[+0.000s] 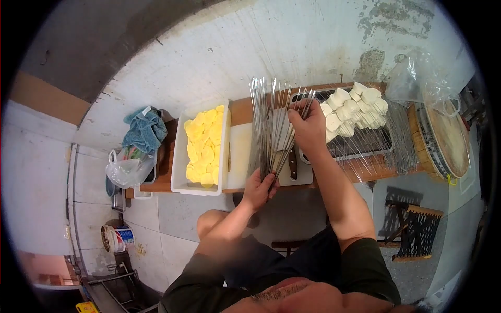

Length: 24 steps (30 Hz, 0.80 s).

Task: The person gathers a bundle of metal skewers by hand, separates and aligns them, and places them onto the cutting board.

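Observation:
A fanned bundle of thin metal skewers (265, 125) stands upright above the cutting board. My left hand (259, 190) is closed around its lower end. My right hand (309, 125) pinches several skewers at the upper right of the fan, its fingertips partly hidden. Behind the bundle, a knife with a brown handle (293, 168) lies on the white cutting board (241, 175). To the right, white slices (360, 109) threaded on skewers are piled over a dark metal tray (347, 146). Round yellow slices (203, 146) fill a white plastic bin (225, 156) on the left.
Loose skewers (402, 138) lie right of the tray, beside a round wooden drum-like block (454, 138) and a clear plastic bag (417, 83). A blue towel (144, 130) sits at the left end. On the floor stand a folding stool (417, 232) and a bucket (117, 238).

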Tool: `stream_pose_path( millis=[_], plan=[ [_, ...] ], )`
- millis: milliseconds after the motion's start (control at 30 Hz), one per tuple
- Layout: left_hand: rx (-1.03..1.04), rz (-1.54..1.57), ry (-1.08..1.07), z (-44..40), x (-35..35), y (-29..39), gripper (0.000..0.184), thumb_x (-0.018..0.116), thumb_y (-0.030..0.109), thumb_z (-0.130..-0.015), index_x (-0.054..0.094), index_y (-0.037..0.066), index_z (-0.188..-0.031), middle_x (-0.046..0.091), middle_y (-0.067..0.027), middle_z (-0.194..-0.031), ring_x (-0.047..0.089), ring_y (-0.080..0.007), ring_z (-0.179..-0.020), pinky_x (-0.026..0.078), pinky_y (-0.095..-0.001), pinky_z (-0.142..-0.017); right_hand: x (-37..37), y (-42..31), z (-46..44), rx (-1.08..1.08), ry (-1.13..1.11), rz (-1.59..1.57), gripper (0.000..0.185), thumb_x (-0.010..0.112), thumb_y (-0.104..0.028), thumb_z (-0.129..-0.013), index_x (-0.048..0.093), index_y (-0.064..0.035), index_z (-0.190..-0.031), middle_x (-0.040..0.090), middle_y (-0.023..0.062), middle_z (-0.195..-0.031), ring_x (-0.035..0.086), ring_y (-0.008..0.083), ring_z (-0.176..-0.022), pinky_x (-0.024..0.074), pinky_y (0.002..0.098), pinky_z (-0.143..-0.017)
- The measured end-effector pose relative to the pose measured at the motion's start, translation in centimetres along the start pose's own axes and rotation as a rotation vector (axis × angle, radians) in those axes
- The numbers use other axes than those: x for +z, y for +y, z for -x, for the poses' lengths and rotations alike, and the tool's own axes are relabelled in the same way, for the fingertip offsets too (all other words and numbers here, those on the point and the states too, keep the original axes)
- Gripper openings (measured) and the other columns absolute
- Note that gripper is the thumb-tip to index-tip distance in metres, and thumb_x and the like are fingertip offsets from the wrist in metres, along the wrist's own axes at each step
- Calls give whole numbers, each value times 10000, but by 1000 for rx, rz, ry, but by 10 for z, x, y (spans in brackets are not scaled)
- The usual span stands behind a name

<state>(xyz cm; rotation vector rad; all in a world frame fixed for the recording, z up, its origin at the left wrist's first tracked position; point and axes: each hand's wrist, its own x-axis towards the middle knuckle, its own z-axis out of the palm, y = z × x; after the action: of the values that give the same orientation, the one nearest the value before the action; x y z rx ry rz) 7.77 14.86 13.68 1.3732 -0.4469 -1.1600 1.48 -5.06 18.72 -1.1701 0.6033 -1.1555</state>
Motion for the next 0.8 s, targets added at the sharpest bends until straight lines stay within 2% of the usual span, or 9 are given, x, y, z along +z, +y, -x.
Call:
stream_pose_path(
  millis=[100,400,800],
  plan=[
    [4,23,-12,0,-2,-3,102,468,159,-974,472,80,-1038,568,-57,-761,458,-104,-500,348,-218,-419,-1,3,0,-18,17,41,141,602,-45,-820,529,-10,-936,546,-9,-798,477,48,-677,414,212,-610],
    [-2,33,-57,5,0,1,122,469,173,-974,474,85,-1059,566,-67,-786,454,-107,-512,353,-213,-428,6,-9,2,55,36,30,348,643,-101,-831,590,29,-1149,620,12,-859,551,80,-763,457,231,-713],
    [-41,48,17,4,5,2,139,460,170,-976,472,72,-1074,564,-78,-795,458,-121,-534,359,-229,-434,2,-7,0,104,-4,-21,300,620,-79,-830,597,22,-1111,651,19,-918,567,77,-791,456,230,-739]
  ],
)
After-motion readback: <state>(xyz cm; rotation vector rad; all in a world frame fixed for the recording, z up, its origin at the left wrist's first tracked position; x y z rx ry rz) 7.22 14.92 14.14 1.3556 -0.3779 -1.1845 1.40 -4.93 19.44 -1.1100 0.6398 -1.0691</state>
